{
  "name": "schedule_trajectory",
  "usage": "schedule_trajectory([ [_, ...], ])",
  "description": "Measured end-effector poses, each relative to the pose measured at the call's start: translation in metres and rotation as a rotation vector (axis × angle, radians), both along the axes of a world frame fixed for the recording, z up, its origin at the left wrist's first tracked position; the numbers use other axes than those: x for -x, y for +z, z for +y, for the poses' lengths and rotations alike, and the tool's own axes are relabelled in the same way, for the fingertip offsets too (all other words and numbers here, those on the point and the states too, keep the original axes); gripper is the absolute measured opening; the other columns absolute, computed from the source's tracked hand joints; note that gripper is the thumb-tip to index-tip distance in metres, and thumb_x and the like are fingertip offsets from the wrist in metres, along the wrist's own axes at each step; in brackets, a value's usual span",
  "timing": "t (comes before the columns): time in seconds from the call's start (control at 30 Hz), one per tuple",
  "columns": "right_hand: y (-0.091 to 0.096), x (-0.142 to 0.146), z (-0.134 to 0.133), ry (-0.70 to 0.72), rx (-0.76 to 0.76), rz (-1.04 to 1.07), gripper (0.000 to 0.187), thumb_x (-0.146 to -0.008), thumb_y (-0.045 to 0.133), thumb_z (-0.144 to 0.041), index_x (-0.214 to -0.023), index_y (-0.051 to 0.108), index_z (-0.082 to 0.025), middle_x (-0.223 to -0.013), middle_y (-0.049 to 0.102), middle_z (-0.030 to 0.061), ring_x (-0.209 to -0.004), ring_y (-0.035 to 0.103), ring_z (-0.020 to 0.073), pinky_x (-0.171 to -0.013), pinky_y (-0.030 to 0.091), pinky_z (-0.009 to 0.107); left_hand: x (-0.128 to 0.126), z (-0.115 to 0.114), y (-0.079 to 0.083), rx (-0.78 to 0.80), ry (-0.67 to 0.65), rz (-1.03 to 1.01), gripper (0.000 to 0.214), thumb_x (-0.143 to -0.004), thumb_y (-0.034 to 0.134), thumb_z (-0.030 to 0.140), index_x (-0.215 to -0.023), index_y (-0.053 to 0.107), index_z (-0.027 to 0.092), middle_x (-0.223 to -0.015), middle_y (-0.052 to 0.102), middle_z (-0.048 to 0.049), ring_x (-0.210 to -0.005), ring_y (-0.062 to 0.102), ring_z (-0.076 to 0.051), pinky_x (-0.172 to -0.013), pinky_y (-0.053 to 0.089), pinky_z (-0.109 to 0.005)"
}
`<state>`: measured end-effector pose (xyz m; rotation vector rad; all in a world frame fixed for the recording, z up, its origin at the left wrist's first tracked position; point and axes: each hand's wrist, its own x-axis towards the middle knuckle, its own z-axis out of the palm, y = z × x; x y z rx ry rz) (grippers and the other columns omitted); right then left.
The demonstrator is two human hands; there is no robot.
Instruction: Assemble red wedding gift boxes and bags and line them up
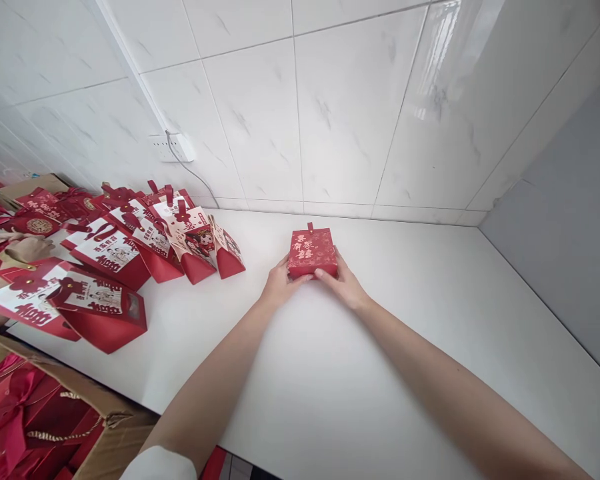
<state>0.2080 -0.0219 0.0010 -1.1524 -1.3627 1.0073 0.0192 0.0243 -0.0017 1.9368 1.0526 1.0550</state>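
A small red gift box [312,251] with gold characters and a red tab on top rests on the white table [405,347] near the wall. My left hand [280,285] grips its left near side, fingers curled against it. My right hand [343,281] holds its right near side, thumb along the front edge. Both forearms stretch out from the bottom of the view.
Several red and white gift bags [130,253] lie heaped at the left of the table. A cardboard carton [55,420] with red ribboned boxes stands at the lower left. A wall socket [173,148] with a cable is on the tiled wall. A grey panel [570,220] bounds the right.
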Motion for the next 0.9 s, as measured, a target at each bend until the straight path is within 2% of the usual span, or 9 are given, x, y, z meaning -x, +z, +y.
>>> schedule_trajectory([
  [0.07, 0.000, 0.002, -0.003, -0.003, -0.059, -0.063, 0.068, -0.077, 0.065, -0.060, -0.134, 0.052, -0.026, -0.136, 0.056, 0.0086, -0.127, 0.049, 0.0262, -0.106, 0.040, 0.040, 0.001, 0.001, -0.002, -0.011, 0.080, 0.038, 0.040, -0.076, 0.072, 0.044, -0.107, 0.071, 0.018, -0.109, 0.069, -0.0094, -0.098, 0.065, -0.025, -0.084, 0.052, -0.035],
  [0.2, -0.005, 0.004, -0.003, -0.035, -0.066, -0.087, 0.050, -0.088, 0.054, -0.054, -0.128, 0.054, -0.023, -0.128, 0.062, 0.0078, -0.113, 0.059, 0.0231, -0.098, 0.045, 0.037, 0.000, 0.001, -0.005, -0.039, 0.146, 0.068, 0.036, -0.079, 0.068, 0.046, -0.099, 0.072, 0.017, -0.092, 0.072, -0.0070, -0.081, 0.065, -0.021, -0.072, 0.052, -0.030],
  [0.4, -0.015, 0.004, 0.002, -0.102, 0.020, -0.112, 0.046, -0.089, 0.051, -0.056, -0.116, 0.060, -0.020, -0.115, 0.069, 0.0075, -0.100, 0.063, 0.0239, -0.088, 0.048, 0.036, -0.007, -0.006, -0.002, 0.016, 0.160, -0.047, 0.039, -0.085, 0.060, 0.051, -0.106, 0.069, 0.020, -0.102, 0.071, -0.0050, -0.061, 0.069, -0.014, -0.056, 0.055, -0.026],
  [0.53, -0.019, 0.004, 0.006, -0.101, 0.015, -0.127, 0.048, -0.091, 0.046, -0.057, -0.117, 0.061, -0.020, -0.117, 0.069, 0.0076, -0.106, 0.062, 0.0258, -0.091, 0.047, 0.036, -0.008, -0.010, 0.000, -0.029, 0.168, -0.083, 0.037, -0.086, 0.059, 0.050, -0.105, 0.069, 0.020, -0.112, 0.069, -0.0053, -0.062, 0.070, -0.014, -0.058, 0.059, -0.026],
  [0.8, -0.021, 0.003, 0.006, -0.081, 0.030, -0.164, 0.052, -0.092, 0.044, -0.058, -0.123, 0.060, -0.020, -0.123, 0.066, 0.0082, -0.111, 0.061, 0.0274, -0.097, 0.045, 0.040, -0.005, -0.010, 0.002, -0.141, 0.185, 0.008, 0.036, -0.090, 0.055, 0.047, -0.112, 0.066, 0.021, -0.119, 0.065, -0.0064, -0.059, 0.067, -0.010, -0.055, 0.057, -0.024],
  [0.9, -0.019, 0.003, 0.006, -0.017, 0.046, -0.096, 0.053, -0.089, 0.051, -0.060, -0.124, 0.061, -0.022, -0.123, 0.066, 0.0064, -0.109, 0.061, 0.0268, -0.097, 0.045, 0.040, -0.009, -0.012, 0.003, -0.297, 0.251, -0.001, 0.039, -0.091, 0.056, 0.042, -0.124, 0.056, 0.021, -0.122, 0.061, -0.0093, -0.080, 0.069, -0.015, -0.060, 0.058, -0.023],
])
